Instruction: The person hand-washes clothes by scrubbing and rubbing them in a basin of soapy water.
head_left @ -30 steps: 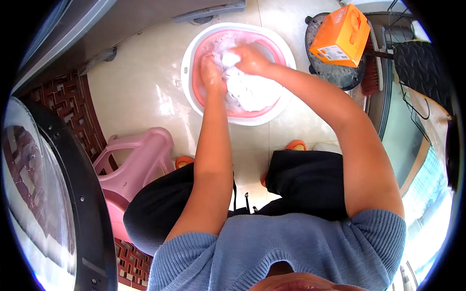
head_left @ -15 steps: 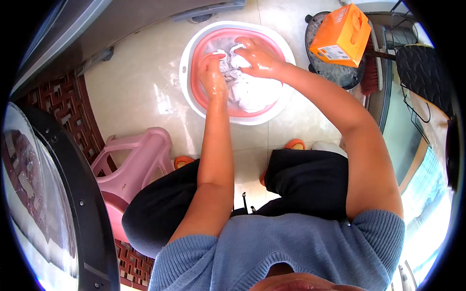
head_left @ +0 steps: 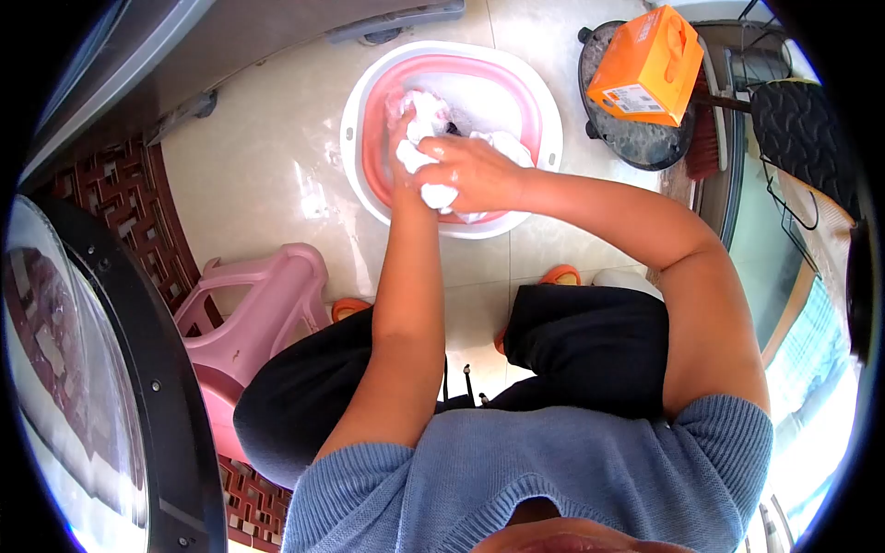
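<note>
Right hand (head_left: 475, 175): clutching white cloth (head_left: 415, 156); left hand (head_left: 404, 125): partly covered (can't tell grip), over left of pink basin (head_left: 550, 120).

A crumpled white cloth (head_left: 415, 155) is bunched thickly within the oval pink-and-white basin (head_left: 553, 124).

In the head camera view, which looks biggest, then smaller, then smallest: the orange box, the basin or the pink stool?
1. Basin
2. Pink stool, partly hidden
3. Orange box
</note>
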The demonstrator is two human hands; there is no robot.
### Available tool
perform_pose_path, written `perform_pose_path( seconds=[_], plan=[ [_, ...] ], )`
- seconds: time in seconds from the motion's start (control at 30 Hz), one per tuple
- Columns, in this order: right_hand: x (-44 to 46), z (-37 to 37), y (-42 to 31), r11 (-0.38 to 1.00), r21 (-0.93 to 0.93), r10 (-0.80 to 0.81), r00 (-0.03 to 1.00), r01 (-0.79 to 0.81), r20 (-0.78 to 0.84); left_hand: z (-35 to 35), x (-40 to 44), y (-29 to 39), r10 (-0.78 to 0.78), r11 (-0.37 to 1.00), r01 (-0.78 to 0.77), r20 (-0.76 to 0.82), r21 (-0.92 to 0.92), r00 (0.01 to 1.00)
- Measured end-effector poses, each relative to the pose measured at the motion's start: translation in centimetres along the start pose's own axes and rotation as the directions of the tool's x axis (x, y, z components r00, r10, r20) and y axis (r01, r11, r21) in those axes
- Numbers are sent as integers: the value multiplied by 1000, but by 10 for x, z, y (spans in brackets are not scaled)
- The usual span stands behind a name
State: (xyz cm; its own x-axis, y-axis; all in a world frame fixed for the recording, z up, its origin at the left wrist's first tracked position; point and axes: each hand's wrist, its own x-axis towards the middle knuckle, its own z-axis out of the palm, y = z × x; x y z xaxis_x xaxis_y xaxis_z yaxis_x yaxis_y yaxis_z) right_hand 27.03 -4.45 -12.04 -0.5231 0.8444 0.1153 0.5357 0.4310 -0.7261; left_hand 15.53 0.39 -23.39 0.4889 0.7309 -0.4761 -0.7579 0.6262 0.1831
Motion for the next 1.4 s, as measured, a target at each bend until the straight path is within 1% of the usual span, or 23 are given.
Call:
perform_pose_path(
  seconds=[0.13, 0.23, 0.37, 0.4, 0.43, 0.47, 0.5, 0.57, 0.6, 0.63, 0.7, 0.73, 0.8, 0.83, 0.9, 0.93, 1.03, 1.1, 1.17, 1.2, 1.3, 1.37, 1.4],
  plan=[
    [12, -6, 27, 967, -200, 183, 978, -160, 105, -53, 20, -25, 105, 994, -107, 65, 28, 992],
    [16, -6, 61, 937, -198, 299, 954, -288, 25, 41, -13, -15, 164, 982, -184, -308, -37, 937],
    [-8, -10, 101, 960, -219, 178, 984, -173, 6, 47, -14, 8, 284, 955, -212, -422, 209, 861],
    [-14, -8, 99, 912, -356, 238, 970, -204, 54, 26, -7, 7, 518, 651, -286, -136, 704, 844],
    [-18, -8, 98, 843, -491, 301, 949, -220, 91, 12, -3, 4, 543, 116, -348, 234, 930, 807],
    [-16, -10, 98, 849, -480, 317, 939, -219, 133, 10, -5, -1, 529, -242, -304, 388, 921, 755],
    [-6, -15, 95, 847, -484, 318, 939, -219, 132, 12, -4, -5, 529, -240, -308, 390, 921, 754],
    [19, -20, 94, 785, -417, 602, 725, -458, 336, 18, -6, -10, 452, -330, -110, 259, 938, 853],
    [24, -16, 104, 824, -407, 540, 763, -393, 355, 22, -3, 1, 269, -36, 72, -60, 997, 961],
    [24, -15, 105, 822, -410, 541, 766, -395, 348, 24, -5, 12, 268, -40, 65, -52, 997, 962],
    [29, -21, 100, 900, -372, 319, 925, -227, 208, 35, -17, 27, 142, -293, -240, 290, 926, 946],
    [30, -28, 92, 901, -369, 320, 924, -229, 209, 44, -23, 30, 140, -292, -238, 287, 926, 948],
    [40, -66, 37, 913, 36, 357, 836, -407, 416, 68, -35, 32, 92, -158, -144, 159, 977, 983],
    [36, -66, 38, 913, 39, 356, 839, -406, 411, 73, -38, 31, 72, -118, -110, 119, 987, 990],
    [31, -70, 34, 915, 317, 175, 952, -252, 252, 76, -38, 29, 115, -367, -207, 265, 907, 957],
    [28, -77, 33, 877, 323, 287, 927, -355, 241, 77, -39, 29, 115, -364, -209, 267, 907, 957],
    [13, -76, 53, 748, 544, 348, 923, -379, 164, 102, -50, 42, 11, 206, -185, 186, 961, 982],
    [3, -78, 42, 755, 521, 346, 917, -399, 200, 126, -65, 48, 73, 314, -241, 230, 918, 971],
    [-8, -67, 43, 675, 367, 331, 708, -640, 624, 135, -72, 55, 60, 578, -280, 302, 767, 951],
    [-11, -60, 47, 676, 367, 331, 709, -639, 623, 137, -75, 55, 90, 667, -267, 281, 695, 955],
    [-13, -55, 58, 752, 273, 415, 753, -599, 510, 120, -64, 59, 165, 713, -229, 159, 663, 973],
    [-9, -70, 57, 526, 377, 584, 646, -763, 492, 111, -58, 63, 173, 682, -177, 78, 709, 982],
    [-14, -68, 59, 454, 400, 708, 595, -796, 380, 108, -55, 66, 181, 584, -67, -49, 809, 982]
  ],
)
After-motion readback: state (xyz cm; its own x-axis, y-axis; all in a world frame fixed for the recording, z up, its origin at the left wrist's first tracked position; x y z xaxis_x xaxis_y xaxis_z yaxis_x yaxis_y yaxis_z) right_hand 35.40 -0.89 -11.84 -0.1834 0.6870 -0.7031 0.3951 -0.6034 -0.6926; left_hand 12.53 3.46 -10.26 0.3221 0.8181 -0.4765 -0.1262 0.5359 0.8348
